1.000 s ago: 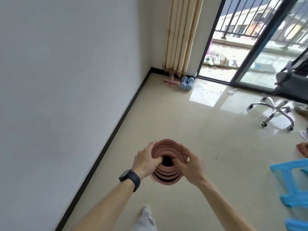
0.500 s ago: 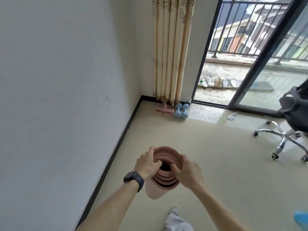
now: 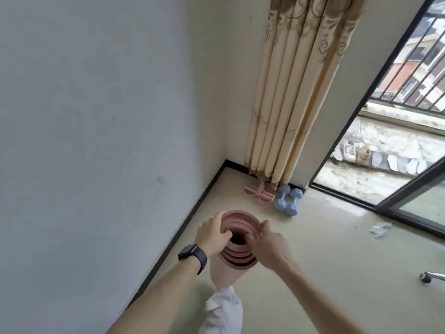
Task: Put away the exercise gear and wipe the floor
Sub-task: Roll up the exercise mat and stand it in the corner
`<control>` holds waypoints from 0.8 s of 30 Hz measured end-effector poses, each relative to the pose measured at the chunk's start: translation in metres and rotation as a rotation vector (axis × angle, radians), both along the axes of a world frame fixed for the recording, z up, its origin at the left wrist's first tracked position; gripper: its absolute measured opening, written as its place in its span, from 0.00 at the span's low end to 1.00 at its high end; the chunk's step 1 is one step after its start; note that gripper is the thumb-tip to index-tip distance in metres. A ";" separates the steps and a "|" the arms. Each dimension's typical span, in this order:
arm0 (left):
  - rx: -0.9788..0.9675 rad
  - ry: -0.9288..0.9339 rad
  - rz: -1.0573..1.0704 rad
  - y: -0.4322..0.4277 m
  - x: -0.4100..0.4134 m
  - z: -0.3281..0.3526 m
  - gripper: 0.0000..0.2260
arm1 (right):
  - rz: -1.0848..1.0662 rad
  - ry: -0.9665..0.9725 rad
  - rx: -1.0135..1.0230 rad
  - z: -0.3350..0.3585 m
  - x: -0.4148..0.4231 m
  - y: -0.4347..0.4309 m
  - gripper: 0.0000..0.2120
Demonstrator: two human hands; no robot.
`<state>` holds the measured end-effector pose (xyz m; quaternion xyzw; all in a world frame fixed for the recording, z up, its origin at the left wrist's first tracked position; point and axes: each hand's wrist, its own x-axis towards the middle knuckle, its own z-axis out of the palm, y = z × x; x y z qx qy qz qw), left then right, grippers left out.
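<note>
A rolled pink exercise mat [image 3: 231, 266] stands upright in front of me, its open spiral end facing up. My left hand [image 3: 212, 235], with a dark watch on the wrist, grips the roll's top rim from the left, fingers hooked into the hole. My right hand [image 3: 267, 247] grips the rim from the right. In the corner lie two light blue dumbbells [image 3: 287, 201] and a pink pedal puller [image 3: 258, 192], below the curtain.
A white wall with a black skirting [image 3: 183, 227] runs along the left. A beige curtain [image 3: 289, 92] hangs in the corner. The open balcony door [image 3: 361, 141] is at the right, a chair castor [image 3: 425, 277] at the right edge, and a crumpled scrap [image 3: 380, 229] on the floor.
I have walked closer to the corner with the mat in both hands; the dumbbells and curtain look larger and the view has tilted up. The blue stool has left the frame.
</note>
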<state>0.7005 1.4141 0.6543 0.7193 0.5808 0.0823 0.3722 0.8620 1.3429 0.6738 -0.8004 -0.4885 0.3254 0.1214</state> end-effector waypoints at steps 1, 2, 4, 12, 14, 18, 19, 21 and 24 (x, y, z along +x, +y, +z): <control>-0.005 -0.005 0.004 0.023 0.007 -0.004 0.25 | 0.007 -0.004 -0.005 -0.003 0.007 0.024 0.13; -0.009 -0.015 0.009 0.044 0.013 -0.007 0.25 | 0.011 -0.006 -0.005 -0.005 0.013 0.047 0.14; -0.017 -0.020 0.014 0.101 0.026 -0.015 0.26 | 0.013 -0.004 0.001 -0.013 0.026 0.105 0.16; -0.057 -0.025 0.052 0.286 0.084 -0.004 0.27 | 0.067 -0.075 0.047 -0.008 0.081 0.294 0.22; -0.078 -0.045 0.085 0.329 0.097 -0.006 0.26 | 0.093 -0.079 0.048 -0.012 0.096 0.337 0.20; -0.117 -0.086 0.169 0.405 0.126 -0.020 0.24 | 0.136 -0.092 0.061 -0.029 0.129 0.423 0.18; -0.131 -0.086 0.188 0.425 0.134 -0.022 0.24 | 0.153 -0.093 0.062 -0.035 0.137 0.446 0.19; -0.142 -0.086 0.223 0.460 0.148 -0.028 0.23 | 0.178 -0.080 0.057 -0.046 0.153 0.485 0.19; -0.164 -0.084 0.282 0.513 0.171 -0.039 0.26 | 0.226 -0.053 0.064 -0.065 0.177 0.544 0.19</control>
